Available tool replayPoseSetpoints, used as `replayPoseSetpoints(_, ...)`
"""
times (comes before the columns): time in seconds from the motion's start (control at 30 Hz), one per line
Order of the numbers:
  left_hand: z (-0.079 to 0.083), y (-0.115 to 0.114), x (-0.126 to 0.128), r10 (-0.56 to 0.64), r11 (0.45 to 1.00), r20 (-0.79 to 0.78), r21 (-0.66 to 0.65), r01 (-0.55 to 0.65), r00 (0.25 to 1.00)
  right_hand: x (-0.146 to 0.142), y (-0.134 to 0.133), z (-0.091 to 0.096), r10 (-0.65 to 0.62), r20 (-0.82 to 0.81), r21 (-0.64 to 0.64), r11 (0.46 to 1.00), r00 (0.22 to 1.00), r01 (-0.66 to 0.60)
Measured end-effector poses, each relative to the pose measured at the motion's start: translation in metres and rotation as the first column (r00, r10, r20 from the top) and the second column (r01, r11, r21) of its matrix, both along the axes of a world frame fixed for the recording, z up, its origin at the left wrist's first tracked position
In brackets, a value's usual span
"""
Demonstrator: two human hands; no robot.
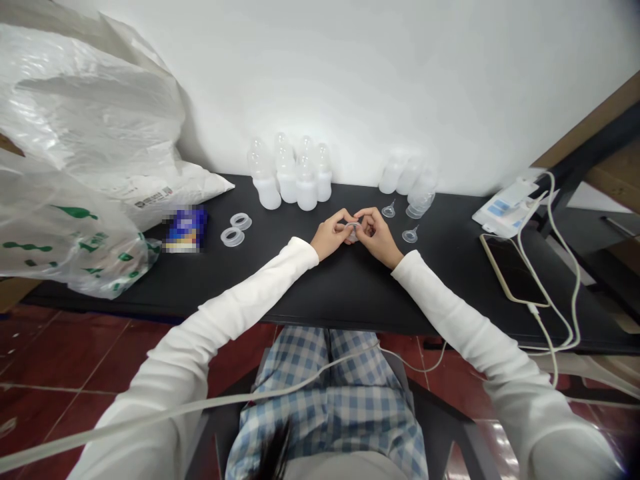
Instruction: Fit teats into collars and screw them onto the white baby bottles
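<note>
Progress: four capped bottles [294,177] stand finished at the wall; right of them bare bottles [410,179], two loose nipples [410,235]; left, two rings [237,229] unused.
Nipple in hand [353,230]: just in front of the capped bottles, above the table [350,287].
Left hand [330,237]: fingers pinching the nipple.
Right hand [379,235]: pinching it too, touching the left.

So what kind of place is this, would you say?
Probably a small assembly workstation: capped bottles lined along the wall, loose rings and teats on the black table, big plastic sacks alongside.

Both hands' fingers [361,223] pinch small clear teat [353,230] over black table [350,287].
</note>
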State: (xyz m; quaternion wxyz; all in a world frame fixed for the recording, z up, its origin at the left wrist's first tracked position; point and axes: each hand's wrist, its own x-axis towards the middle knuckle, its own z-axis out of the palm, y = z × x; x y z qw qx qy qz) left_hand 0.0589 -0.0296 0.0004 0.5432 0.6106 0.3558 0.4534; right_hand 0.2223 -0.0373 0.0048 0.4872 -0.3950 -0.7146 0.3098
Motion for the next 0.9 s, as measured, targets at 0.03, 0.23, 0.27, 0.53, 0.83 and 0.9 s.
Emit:
replayPoseSetpoints(0.03, 0.0004, -0.0005, 0.0, 0.004, 1.0, -0.006, 0.004, -0.004, 1.0, 0.0, 0.0004, -0.0005, 0.002, -0.008, -0.004, 1.0, 1.0, -0.002)
replayPoseSetpoints(0.23, 0.0009, -0.003, 0.0026, 0.049, 0.999, -0.057, 0.02, -0.048, 0.997, -0.0004, 0.0008, -0.0014, -0.028, -0.001, 0.011, 1.0, 1.0, 0.028)
replayPoseSetpoints(0.27, 0.0002, -0.0026, 0.0032, 0.055, 0.998, -0.058, 0.014, -0.054, 0.997, -0.0002, 0.0007, -0.0013, -0.04, 0.006, 0.017, 0.999, 0.999, 0.04)
replayPoseSetpoints(0.53, -0.0037, 0.0033, 0.0044, 0.065, 0.997, 0.056, -0.046, -0.063, 0.996, 0.0036, 0.0025, -0.0017, -0.093, 0.047, -0.051, 0.994, 0.995, 0.095)
replayPoseSetpoints(0.83, -0.001, 0.0025, 0.003, 0.074, 0.995, 0.017, -0.061, -0.072, 0.997, 0.0045, 0.0059, -0.0046, -0.032, -0.004, -0.074, 0.997, 0.999, 0.032)
replayPoseSetpoints(0.9, -0.0015, 0.0027, 0.0026, 0.075, 0.996, 0.019, -0.06, -0.073, 0.997, 0.0048, 0.0082, -0.0062, -0.013, -0.026, -0.085, 0.996, 1.0, 0.011)
